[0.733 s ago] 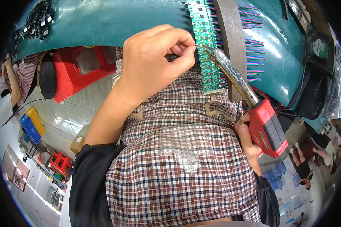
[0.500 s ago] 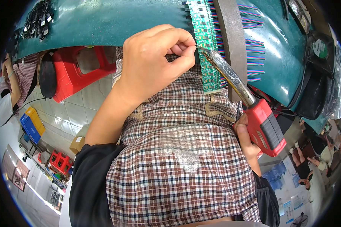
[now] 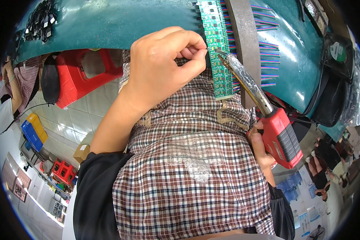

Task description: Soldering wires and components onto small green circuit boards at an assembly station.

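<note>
A green strip of small circuit boards (image 3: 222,76) runs lengthwise in front of me and juts over the table's near edge. At its left edge my left hand (image 3: 164,60) is closed in a pinch, thumb against forefinger; whatever sits between the fingertips is too small to make out. My right hand (image 3: 261,148) grips the red and black handle of a soldering iron (image 3: 282,138). The iron slants up and left, its thin tip over the middle of the strip, a short way right of my left fingertips. Whether the tip touches the board I cannot tell.
A grey bar (image 3: 248,52) lies across thin coloured wires (image 3: 268,52) that fan out right of the strip. Bundled black cables (image 3: 40,22) rest far left on the green table (image 3: 108,24). A black fan-like unit (image 3: 338,54) stands right; a red stool (image 3: 74,80) sits below left.
The soldering iron has shifted slightly right, its tip drawing away from my left fingertips. My left hand and the strip have stayed in place.
</note>
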`<state>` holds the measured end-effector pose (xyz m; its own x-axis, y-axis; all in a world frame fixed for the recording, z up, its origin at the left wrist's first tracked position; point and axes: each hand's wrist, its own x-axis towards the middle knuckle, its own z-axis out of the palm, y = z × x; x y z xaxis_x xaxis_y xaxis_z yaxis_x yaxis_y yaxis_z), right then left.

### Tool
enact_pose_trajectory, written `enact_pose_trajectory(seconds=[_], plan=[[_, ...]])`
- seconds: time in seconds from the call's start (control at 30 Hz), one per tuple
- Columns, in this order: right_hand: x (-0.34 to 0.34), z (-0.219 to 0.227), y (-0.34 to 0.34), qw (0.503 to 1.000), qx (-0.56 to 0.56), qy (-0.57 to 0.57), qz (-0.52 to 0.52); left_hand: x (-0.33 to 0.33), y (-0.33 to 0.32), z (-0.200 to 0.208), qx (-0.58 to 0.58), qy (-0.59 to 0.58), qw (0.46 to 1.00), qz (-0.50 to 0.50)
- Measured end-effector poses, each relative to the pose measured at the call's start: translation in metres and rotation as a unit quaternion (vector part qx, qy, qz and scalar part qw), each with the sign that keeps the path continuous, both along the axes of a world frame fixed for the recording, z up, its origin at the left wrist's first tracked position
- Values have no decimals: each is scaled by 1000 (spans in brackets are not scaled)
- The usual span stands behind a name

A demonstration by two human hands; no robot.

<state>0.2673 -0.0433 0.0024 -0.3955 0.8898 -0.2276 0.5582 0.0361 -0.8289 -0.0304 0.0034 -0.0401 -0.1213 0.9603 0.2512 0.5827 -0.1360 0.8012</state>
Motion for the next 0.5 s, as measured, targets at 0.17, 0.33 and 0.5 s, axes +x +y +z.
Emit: enact_pose_trajectory(seconds=[0.17, 0.33, 0.5], plan=[[-3, -2, 4, 997, 55, 38, 23, 0, -2, 0, -4, 0, 1000, -5], [6, -7, 2, 999, 35, 39, -9, -1, -3, 1, -11, -14, 1000, -4], [-2, -9, 3, 992, 18, 107, -69, -2, -3, 1, 5, -5, 1000, -6]])
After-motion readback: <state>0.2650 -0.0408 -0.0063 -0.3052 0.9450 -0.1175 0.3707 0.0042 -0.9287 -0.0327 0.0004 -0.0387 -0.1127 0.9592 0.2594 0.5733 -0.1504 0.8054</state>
